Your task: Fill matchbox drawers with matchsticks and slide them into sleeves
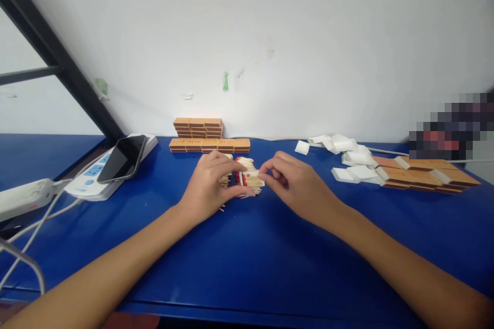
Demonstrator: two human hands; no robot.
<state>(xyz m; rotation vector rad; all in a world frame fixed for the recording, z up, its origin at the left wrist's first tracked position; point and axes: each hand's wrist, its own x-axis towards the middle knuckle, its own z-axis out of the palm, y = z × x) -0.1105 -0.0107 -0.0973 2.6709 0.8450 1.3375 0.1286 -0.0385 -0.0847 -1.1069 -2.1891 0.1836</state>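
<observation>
In the middle of the blue table, my left hand (210,180) has its thumb and fingers closed around a small white matchbox tray (241,179). Red-tipped matches (253,181) lie in the tray, heads toward my left hand. My right hand (291,177) is at the tray's right end, thumb and forefinger pinched together and the other fingers curled. What sits between those fingertips is too small to make out. Loose matches (244,162) are heaped just behind the tray, and more of them (225,181) show partly hidden behind my left hand.
Closed orange matchboxes (208,145) stand in a row and a stack against the wall. At right lie several white empty trays (357,159) and a stack of orange boxes (420,172). A phone (122,158) rests on a power strip (90,180) at left, with white cables nearby.
</observation>
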